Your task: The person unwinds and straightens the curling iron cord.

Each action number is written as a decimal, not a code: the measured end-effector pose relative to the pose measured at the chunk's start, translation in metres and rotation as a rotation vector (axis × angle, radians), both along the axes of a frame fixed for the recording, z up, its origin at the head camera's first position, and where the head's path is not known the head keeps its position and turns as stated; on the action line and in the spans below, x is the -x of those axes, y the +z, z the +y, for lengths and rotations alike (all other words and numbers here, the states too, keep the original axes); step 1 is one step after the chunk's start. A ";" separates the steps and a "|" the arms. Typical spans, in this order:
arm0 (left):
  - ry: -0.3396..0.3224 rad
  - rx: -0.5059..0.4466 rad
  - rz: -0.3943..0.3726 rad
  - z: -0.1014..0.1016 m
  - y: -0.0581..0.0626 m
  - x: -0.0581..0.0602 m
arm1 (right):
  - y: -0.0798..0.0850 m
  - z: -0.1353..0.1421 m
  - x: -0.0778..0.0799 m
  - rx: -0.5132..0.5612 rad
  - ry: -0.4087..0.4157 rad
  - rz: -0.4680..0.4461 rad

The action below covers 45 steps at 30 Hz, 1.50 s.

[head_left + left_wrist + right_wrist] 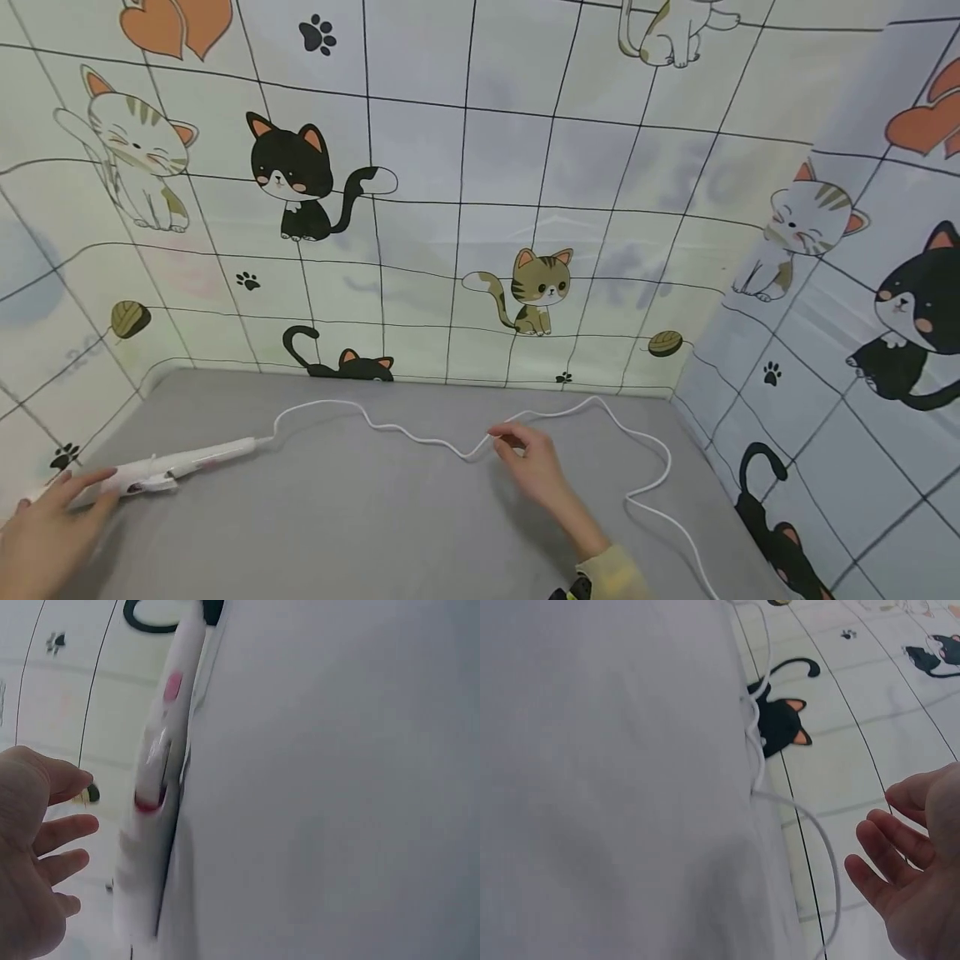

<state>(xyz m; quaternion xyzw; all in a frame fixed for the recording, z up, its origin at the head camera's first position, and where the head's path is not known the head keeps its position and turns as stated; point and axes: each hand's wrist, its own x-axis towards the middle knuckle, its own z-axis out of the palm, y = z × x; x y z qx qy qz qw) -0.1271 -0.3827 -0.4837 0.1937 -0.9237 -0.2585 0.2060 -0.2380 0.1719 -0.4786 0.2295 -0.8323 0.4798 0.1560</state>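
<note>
On the grey tabletop at the left lies a white curling iron (202, 457), its cord end pointing right. A pink button (173, 686) and a clamp lever show on it in the left wrist view. My left hand (56, 525) is at its barrel end, fingers spread and overlapping it in the head view; the left wrist view shows the fingers beside it with a gap. The white cord (420, 439) runs in waves across the table. My right hand (534, 467) is over the middle of it, fingers loosely bent. From the right wrist, the fingers hold nothing and the cord (832, 862) passes beside them.
Behind and on both sides of the grey table (360, 517) hangs a white cloth (420, 150) with black grid lines and cartoon cats. The cord bends along the right side and leaves past the front edge. A yellow sleeve (617, 573) covers the right forearm.
</note>
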 end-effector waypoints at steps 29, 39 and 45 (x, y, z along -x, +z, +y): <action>-0.880 0.289 -0.084 0.265 -0.012 0.116 | -0.024 0.066 0.043 -0.484 -0.207 -0.145; -0.861 0.266 -0.184 0.267 -0.013 0.108 | -0.025 0.065 0.035 -0.596 -0.209 -0.235; -0.856 0.256 -0.193 0.262 -0.009 0.101 | -0.015 0.059 0.026 -0.631 -0.176 -0.225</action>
